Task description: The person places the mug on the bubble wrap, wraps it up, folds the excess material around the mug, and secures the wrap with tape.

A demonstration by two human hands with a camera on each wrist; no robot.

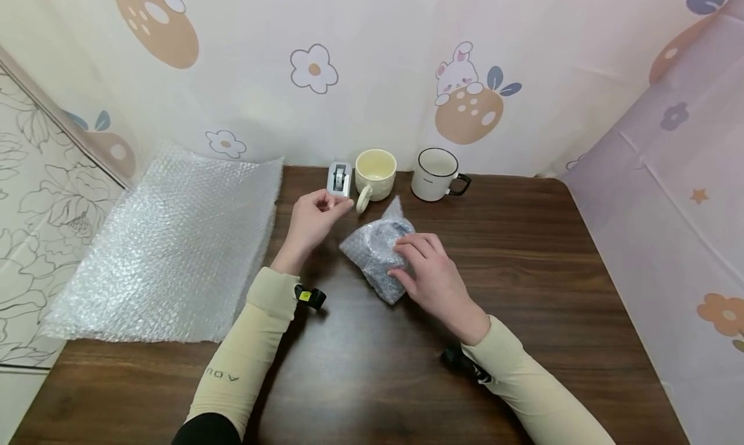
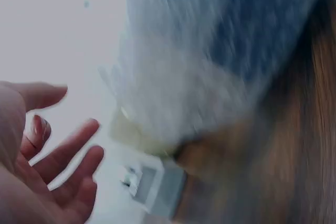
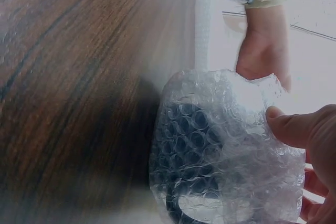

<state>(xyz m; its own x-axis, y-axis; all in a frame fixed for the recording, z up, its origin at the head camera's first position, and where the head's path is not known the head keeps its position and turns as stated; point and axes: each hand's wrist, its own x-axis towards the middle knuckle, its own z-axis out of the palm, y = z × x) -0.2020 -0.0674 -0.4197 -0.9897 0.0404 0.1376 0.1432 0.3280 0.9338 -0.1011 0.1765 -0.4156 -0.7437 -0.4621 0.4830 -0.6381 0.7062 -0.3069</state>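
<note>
A bubble-wrapped mug (image 1: 378, 254) sits on the table in front of me, its dark lower part and a dark curved handle showing through the wrap (image 3: 191, 150) in the right wrist view. My right hand (image 1: 430, 270) holds its upper right side, thumb (image 3: 289, 127) on one face and fingers on the other. My left hand (image 1: 316, 219) hovers at the near end of a small white tape dispenser (image 1: 339, 179). In the left wrist view that hand (image 2: 52, 166) has its thumb and loosely bent fingers apart, with nothing visible between them.
Close behind the bundle stands a pale yellow mug (image 1: 375, 174). A white mug (image 1: 436, 175) with black rim and handle is to its right. A large bubble-wrap sheet (image 1: 168, 251) covers the table's left side. A patterned curtain (image 1: 372, 64) hangs along the back edge.
</note>
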